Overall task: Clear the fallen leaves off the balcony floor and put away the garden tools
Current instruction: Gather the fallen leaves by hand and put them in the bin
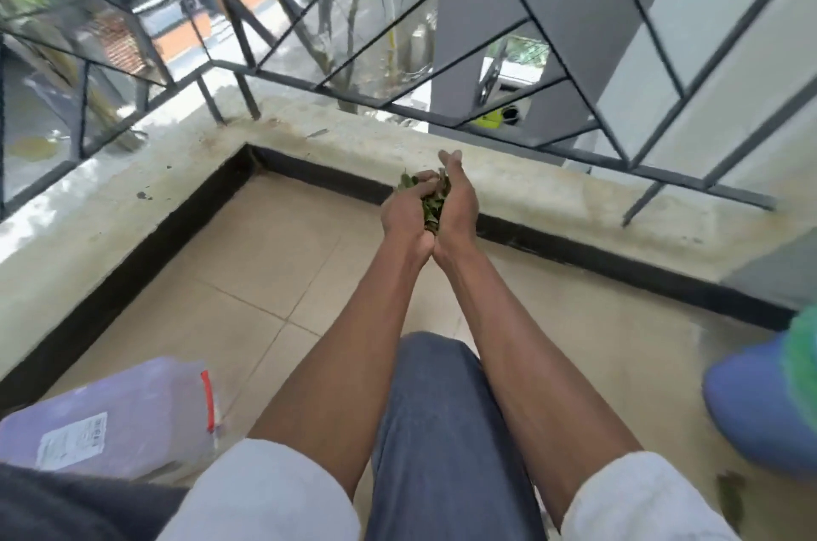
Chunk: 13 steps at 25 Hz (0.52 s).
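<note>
Two-handed and cupping: curling the left fingers (423, 178) over the top of a clump of green leaves (429, 209), and stretching the right fingers (452, 157) up alongside it, mostly straight, walling it in. Pressing the left hand (404, 215) and the right hand (460, 209) together at the heels, just above the centre of the frame. Holding the leaves in the narrow gap between the palms, raised over the tiled balcony floor (274, 275) and just short of the concrete ledge (353, 142).

Judging the load as very light, soft and loose: many small pieces rather than one thing, so probably slipping out through any opening or blowing off in a draught. Probably best supporting from below and both sides, keeping the seam at the wrists sealed and the top capped, squeezing only gently, since crushing would likely shed fragments.

Reaching out with both forearms bare, white sleeves (265, 492) pushed up at the bottom edge, above a knee in blue jeans (442, 408). Passing a lilac plastic bag (132, 408) with a white label at lower left, possibly the place for the clump. Leaving one stray leaf (730, 492) on the tiles at lower right, below a blue object (751, 403) too blurred for naming. Facing a grey metal railing (552, 54) across the upper frame.
</note>
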### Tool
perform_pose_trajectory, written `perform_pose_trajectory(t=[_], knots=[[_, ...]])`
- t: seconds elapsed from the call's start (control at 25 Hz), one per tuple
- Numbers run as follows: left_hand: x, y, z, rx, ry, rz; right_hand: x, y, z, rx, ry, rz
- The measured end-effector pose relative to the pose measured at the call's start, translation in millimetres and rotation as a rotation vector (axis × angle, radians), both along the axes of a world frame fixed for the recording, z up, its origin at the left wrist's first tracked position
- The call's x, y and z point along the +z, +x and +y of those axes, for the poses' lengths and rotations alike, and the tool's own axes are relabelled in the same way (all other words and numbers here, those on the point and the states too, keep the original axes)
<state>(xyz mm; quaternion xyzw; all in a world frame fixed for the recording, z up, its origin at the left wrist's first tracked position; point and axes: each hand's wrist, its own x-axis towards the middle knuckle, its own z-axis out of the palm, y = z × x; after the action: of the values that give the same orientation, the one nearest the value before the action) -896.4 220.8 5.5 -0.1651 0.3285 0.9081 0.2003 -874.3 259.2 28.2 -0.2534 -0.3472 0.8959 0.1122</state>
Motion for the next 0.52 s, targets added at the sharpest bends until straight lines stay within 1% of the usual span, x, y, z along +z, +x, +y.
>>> perform_pose_trajectory(t=[0.08,0.12,0.2,0.24,0.32,0.4,0.48,0.52], knots=[[9.0,18.2,22.6,-0.055,-0.137,0.107,5.2,16.1,23.1,0.000,0.033,0.013],[17.9,28.0,35.2,-0.097,-0.208,0.154,9.2,25.7,34.6,-0.036,0.021,0.025],[39.5,49.1,60.8,-0.259,-0.292,0.201,14.6,44.3,58.1,-0.125,0.007,0.014],[46.0,57.8,73.1,-0.336,-0.269,0.185,16.6,53.8,70.2,-0.171,0.006,0.008],[47.4,67.6,94.7,-0.350,-0.208,0.179,16.3,67.3,93.2,-0.248,0.004,0.022],[48.7,84.0,118.9,-0.359,-0.279,0.204,20.9,87.4,119.2,-0.324,0.012,0.049],[50.4,101.2,146.0,-0.393,-0.242,0.211,22.7,105.8,143.7,-0.392,0.031,0.095],[51.5,110.0,160.0,-0.430,-0.213,0.208,22.7,116.4,155.7,-0.428,0.077,0.089]])
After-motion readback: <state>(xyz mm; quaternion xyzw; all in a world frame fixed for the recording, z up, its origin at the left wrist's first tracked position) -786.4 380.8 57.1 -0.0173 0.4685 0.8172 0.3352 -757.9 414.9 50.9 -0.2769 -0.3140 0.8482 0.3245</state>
